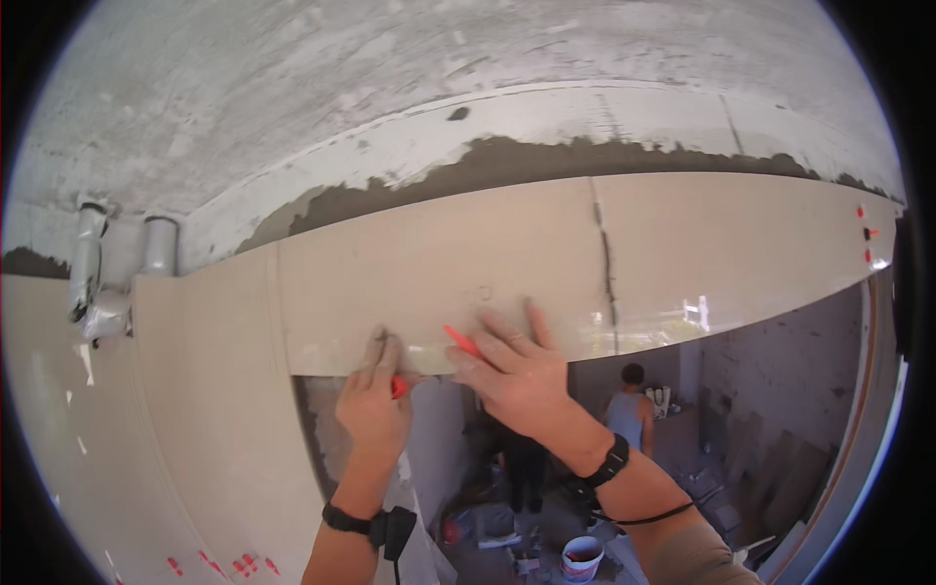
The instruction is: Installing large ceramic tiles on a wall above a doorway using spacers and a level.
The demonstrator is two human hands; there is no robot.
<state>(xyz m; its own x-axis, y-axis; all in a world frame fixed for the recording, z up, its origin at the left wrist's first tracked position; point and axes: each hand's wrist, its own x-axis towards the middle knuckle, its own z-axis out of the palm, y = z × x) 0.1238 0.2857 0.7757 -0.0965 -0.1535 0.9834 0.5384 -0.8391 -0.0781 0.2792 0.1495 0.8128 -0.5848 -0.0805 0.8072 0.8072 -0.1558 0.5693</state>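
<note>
Both arms reach up to the lower edge of a large beige wall tile (409,283) over an opening. My left hand (375,405) is closed near this edge, with a small red plastic piece (399,386) at its thumb and fingers. My right hand (517,375) lies against the tile's lower part, its upper fingers extended on the face. A slim red wedge (461,341) sticks out between its thumb and forefinger. A second beige tile (731,258) adjoins on the right, along a dark uneven joint (606,263).
Grey mortar (526,161) shows above the tiles. Pipes (159,244) stand at left. More red wedges (249,564) sit low left, others at far right. Through the opening a person (631,409) stands, with a bucket (582,559) and clutter on the floor.
</note>
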